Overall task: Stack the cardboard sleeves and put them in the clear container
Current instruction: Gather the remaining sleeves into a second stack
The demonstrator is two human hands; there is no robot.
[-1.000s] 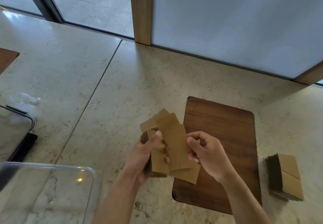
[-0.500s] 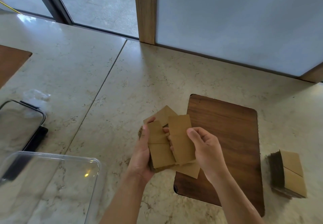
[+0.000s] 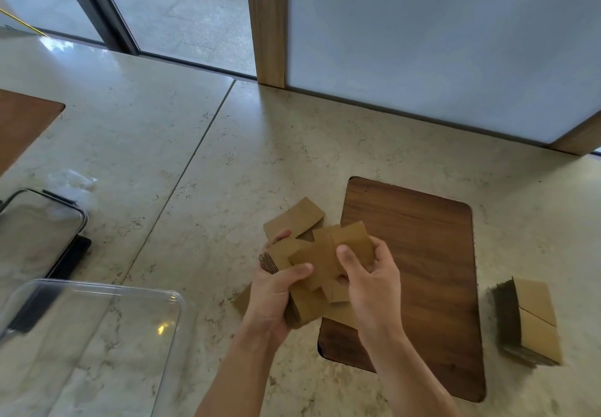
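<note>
From the head camera, the left hand (image 3: 276, 296) and right hand (image 3: 367, 283) both grip a loose, fanned bundle of cardboard sleeves (image 3: 317, 260) between them. Beneath the right hand lies a dark wooden board (image 3: 422, 254). Further right sits a tidy stack of sleeves (image 3: 533, 322). The clear container (image 3: 97, 335) stands well left of the left hand on the stone counter (image 3: 162, 143).

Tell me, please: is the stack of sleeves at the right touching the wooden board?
Apart. In the head view a strip of bare stone counter shows between the stack of sleeves and the wooden board.
</note>
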